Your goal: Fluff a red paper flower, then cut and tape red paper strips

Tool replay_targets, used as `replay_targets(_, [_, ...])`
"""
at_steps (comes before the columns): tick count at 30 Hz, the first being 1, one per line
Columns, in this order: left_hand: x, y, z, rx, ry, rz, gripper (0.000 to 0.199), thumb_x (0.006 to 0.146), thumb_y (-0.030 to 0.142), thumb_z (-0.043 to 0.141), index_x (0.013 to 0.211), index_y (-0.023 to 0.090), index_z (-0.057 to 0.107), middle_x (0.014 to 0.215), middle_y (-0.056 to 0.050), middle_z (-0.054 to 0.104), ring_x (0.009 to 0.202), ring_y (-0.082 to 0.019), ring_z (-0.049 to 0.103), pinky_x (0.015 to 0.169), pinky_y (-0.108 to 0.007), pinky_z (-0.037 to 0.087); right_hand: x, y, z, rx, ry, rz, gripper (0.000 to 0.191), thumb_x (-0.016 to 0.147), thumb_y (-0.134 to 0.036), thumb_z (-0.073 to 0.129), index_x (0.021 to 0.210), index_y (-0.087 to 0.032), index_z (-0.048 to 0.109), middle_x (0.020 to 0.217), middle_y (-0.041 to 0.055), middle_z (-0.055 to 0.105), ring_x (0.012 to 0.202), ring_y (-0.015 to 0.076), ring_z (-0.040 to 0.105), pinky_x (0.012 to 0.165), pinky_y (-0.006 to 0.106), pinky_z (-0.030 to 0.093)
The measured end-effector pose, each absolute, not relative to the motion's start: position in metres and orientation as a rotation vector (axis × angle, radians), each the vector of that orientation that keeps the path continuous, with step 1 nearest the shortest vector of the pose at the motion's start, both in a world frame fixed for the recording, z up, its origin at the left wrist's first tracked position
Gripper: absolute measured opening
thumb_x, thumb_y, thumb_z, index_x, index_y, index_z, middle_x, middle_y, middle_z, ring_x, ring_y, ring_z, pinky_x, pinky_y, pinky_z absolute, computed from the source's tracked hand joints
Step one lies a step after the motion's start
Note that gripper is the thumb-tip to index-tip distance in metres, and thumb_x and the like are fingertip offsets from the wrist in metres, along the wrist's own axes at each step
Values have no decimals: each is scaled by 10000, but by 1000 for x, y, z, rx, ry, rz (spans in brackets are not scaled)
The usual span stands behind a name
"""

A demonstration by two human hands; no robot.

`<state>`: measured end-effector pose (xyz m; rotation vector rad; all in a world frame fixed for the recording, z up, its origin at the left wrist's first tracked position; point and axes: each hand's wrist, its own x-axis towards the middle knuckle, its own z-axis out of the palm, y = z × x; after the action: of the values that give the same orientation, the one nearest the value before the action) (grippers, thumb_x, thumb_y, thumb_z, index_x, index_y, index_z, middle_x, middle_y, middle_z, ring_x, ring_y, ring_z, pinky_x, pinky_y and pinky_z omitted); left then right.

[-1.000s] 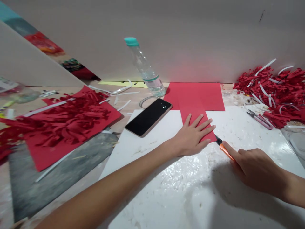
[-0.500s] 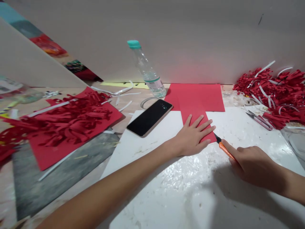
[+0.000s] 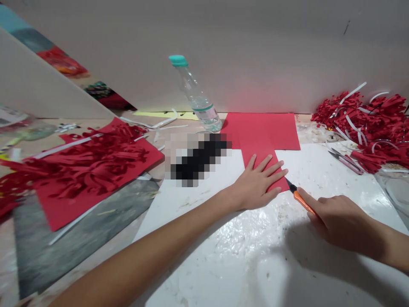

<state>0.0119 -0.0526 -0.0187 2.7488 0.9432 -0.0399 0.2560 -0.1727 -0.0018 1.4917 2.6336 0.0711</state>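
My left hand [image 3: 257, 187] lies flat with its fingers spread on a narrow red sheet [image 3: 258, 157], pressing it against a white board [image 3: 217, 251]. Behind it, a wider red sheet [image 3: 263, 130] reaches back to the wall. My right hand [image 3: 338, 221] is closed around an orange-handled craft knife [image 3: 303, 201]. The knife's dark, pointed blade meets the right edge of the narrow sheet, just beside my left fingertips. Whether the two red sheets are joined I cannot tell.
Left of my hands lies a pixelated dark phone [image 3: 198, 157], with a water bottle [image 3: 204, 108] behind it. Red cut strips [image 3: 96, 166] cover a red sheet on a grey mat [image 3: 76, 251]. At the right are more red scraps [image 3: 377, 119] and small pink-handled snips [image 3: 348, 163].
The view has shifted very slightly. Both hands and the knife keep nearly the same place at the red sheet's edge. The phone now appears pixelated.
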Motion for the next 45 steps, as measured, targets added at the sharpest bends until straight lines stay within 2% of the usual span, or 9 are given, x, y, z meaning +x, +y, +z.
replay_targets(14, [12,-53,-19,2750,935,-10,602,1015,542,277,1565,300,312,1666,-9,210,1556,-349,72,1205,-650,11,258,-168,-5,1498,2647,105,567,968,-242,397,1519,-163,292,644,-1,667,484,133,547,539,336,95])
replay_targets(22, [12,-54,-21,2714,1039,-1,735,978,617,338,1588,213,261,1676,-48,165,1557,-353,15,1236,-592,46,260,-168,-3,1526,2604,147,556,990,-282,400,1528,-244,264,706,-5,669,504,144,558,554,328,81])
replay_targets(28, [11,-57,-19,2705,1067,-22,711,979,626,319,1587,263,267,1672,-43,178,1544,-416,22,1170,-725,-30,258,-171,-5,1511,2647,161,558,993,-268,385,1534,-195,271,697,8,658,506,156,563,558,341,96])
replay_targets(33, [11,-59,-17,2685,1148,-56,734,956,664,351,1589,301,271,1684,-58,108,1531,-450,-28,1184,-703,12,257,-169,-6,1522,2640,147,554,992,-304,409,1524,-189,303,695,3,669,504,147,567,540,340,117])
replay_targets(41, [8,-67,-14,2696,1129,-85,724,963,661,339,1590,308,264,1684,-56,137,1533,-450,-4,1185,-709,29,254,-179,1,1531,2597,71,598,957,-234,424,1536,-205,275,700,2,659,516,199,621,526,342,183])
replay_targets(45, [5,-74,-14,2736,1084,-52,668,972,630,361,1556,306,349,1650,-66,281,1518,-437,162,1191,-702,55,251,-188,2,1541,2622,-46,579,961,-230,431,1519,-207,279,721,-1,678,530,198,660,523,342,179])
